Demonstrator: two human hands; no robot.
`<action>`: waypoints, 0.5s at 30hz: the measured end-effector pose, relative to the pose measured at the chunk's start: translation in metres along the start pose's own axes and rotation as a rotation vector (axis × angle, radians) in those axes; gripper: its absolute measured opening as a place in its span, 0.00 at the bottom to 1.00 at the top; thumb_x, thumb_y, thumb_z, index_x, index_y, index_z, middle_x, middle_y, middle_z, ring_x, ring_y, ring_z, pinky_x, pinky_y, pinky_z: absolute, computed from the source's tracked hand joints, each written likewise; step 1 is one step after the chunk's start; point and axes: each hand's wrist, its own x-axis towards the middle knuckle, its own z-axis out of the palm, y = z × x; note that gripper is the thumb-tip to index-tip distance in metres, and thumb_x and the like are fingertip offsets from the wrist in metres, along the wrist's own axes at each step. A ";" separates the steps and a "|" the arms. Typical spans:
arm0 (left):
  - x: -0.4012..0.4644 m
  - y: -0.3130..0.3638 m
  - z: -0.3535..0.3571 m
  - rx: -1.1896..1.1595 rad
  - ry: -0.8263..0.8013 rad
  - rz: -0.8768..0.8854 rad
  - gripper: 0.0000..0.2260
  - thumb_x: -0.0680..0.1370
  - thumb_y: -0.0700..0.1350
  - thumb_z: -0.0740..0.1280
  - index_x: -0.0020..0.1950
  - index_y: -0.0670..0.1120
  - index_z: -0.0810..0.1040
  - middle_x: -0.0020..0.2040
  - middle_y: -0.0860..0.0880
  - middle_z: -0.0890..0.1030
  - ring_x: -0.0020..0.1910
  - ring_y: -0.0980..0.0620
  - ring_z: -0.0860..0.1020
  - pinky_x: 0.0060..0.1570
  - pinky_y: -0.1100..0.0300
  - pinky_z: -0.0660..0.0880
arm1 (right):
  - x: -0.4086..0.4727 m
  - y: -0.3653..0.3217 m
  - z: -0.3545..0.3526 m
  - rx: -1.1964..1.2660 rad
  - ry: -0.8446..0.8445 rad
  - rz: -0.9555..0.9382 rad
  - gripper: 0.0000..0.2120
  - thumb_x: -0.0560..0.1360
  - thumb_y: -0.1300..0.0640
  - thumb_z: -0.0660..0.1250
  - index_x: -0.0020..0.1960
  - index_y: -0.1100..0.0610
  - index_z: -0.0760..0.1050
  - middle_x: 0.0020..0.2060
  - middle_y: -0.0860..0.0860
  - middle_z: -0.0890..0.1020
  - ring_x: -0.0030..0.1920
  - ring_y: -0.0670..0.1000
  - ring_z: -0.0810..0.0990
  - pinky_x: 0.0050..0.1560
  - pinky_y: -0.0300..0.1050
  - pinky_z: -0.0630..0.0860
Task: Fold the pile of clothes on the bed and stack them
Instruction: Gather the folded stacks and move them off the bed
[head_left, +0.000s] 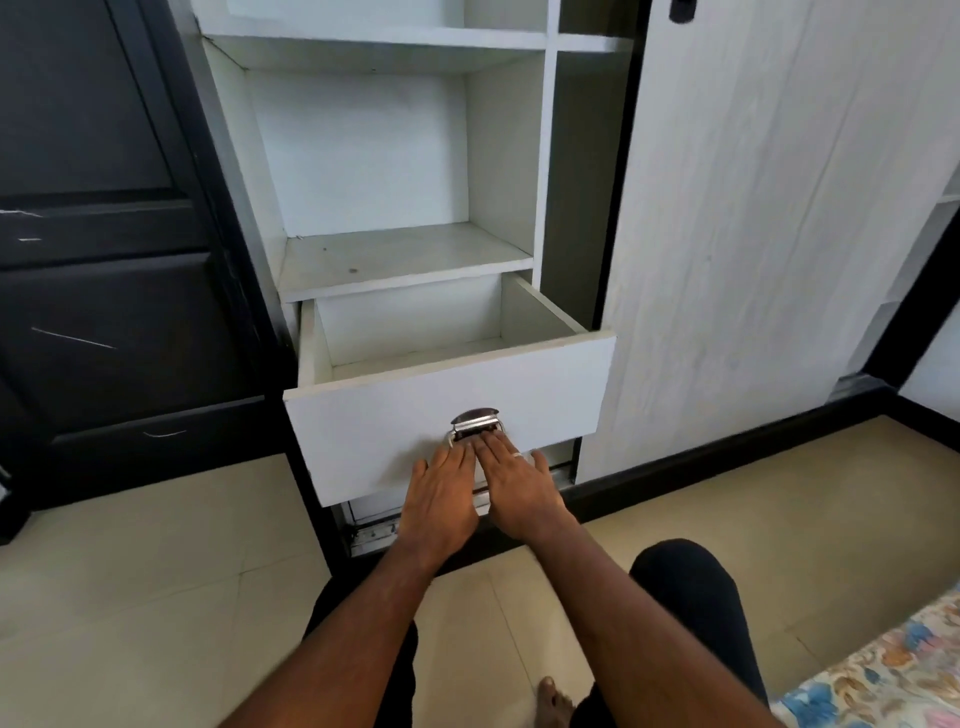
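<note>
One head-worn camera looks forward and steeply down over both forearms, which enter from the bottom edge. The left hand (441, 491) and right hand (519, 483) sit just below the frame's middle, close to the lens. Directly beyond the hands the view faces a drawer (447, 415), with shelves (400, 254) above them. A dark door (104, 260) fills the side left of the hands, a pale panel (753, 234) the right. The bed (893, 680) edges in at bottom right, nearer than the hands.

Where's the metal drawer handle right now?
Head view, centre: the metal handle sits on the open white drawer front, just above the fingertips of the left hand and right hand.
</note>
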 end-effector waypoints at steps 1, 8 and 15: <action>-0.003 0.001 0.007 -0.002 -0.016 -0.009 0.36 0.75 0.44 0.69 0.80 0.45 0.58 0.79 0.48 0.63 0.77 0.48 0.61 0.72 0.49 0.63 | -0.004 0.004 0.002 -0.006 -0.012 -0.010 0.43 0.78 0.55 0.67 0.84 0.51 0.44 0.83 0.48 0.47 0.82 0.48 0.45 0.79 0.64 0.51; 0.034 0.034 0.059 -0.098 0.147 0.211 0.18 0.72 0.43 0.59 0.57 0.41 0.81 0.47 0.42 0.85 0.39 0.40 0.83 0.32 0.51 0.77 | -0.001 0.060 0.020 0.074 0.104 0.188 0.39 0.79 0.52 0.66 0.84 0.54 0.50 0.83 0.49 0.54 0.82 0.51 0.54 0.77 0.61 0.60; 0.127 0.107 0.080 -0.429 -0.071 0.231 0.07 0.82 0.43 0.63 0.53 0.44 0.80 0.44 0.46 0.84 0.42 0.45 0.82 0.38 0.58 0.69 | 0.002 0.143 0.016 0.103 0.045 0.616 0.19 0.79 0.51 0.62 0.70 0.52 0.71 0.70 0.50 0.75 0.68 0.56 0.75 0.63 0.58 0.73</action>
